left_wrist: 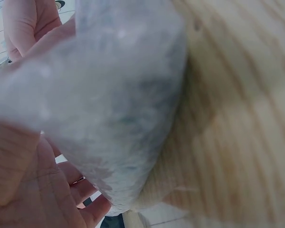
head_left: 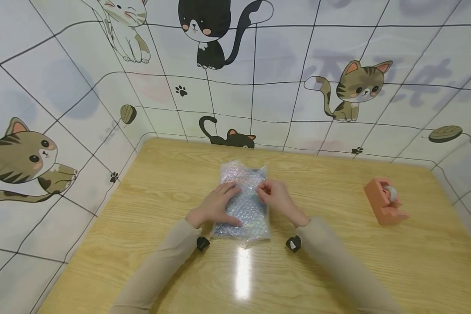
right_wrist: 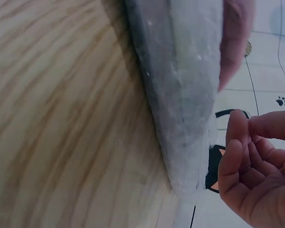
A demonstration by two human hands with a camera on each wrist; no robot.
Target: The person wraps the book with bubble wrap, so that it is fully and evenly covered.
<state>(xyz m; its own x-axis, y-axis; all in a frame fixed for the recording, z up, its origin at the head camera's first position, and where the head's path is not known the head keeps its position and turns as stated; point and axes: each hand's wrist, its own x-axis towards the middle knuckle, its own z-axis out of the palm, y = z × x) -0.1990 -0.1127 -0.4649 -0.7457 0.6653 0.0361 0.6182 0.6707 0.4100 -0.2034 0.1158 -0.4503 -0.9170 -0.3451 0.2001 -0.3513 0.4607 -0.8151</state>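
Observation:
A flat package in clear bubble wrap (head_left: 247,213) lies on the wooden table, something bluish-grey showing through the wrap. On its left part rests my left hand (head_left: 216,205), thumb and fingers spread apart; the left wrist view shows that hand (left_wrist: 42,190) beside the wrap (left_wrist: 114,109). My right hand (head_left: 276,197) is over the package's right edge. In the right wrist view the right hand (right_wrist: 261,171) has curled fingers, with the thumb tip meeting the index finger; I see nothing between them. The wrap's side (right_wrist: 180,95) stands beside it, a small gap away.
A salmon-coloured tape dispenser (head_left: 382,205) with a roll of clear tape (head_left: 391,193) stands on the right of the table (head_left: 322,270). Walls covered with a cat-patterned sheet (head_left: 282,104) rise behind and to the left of the table.

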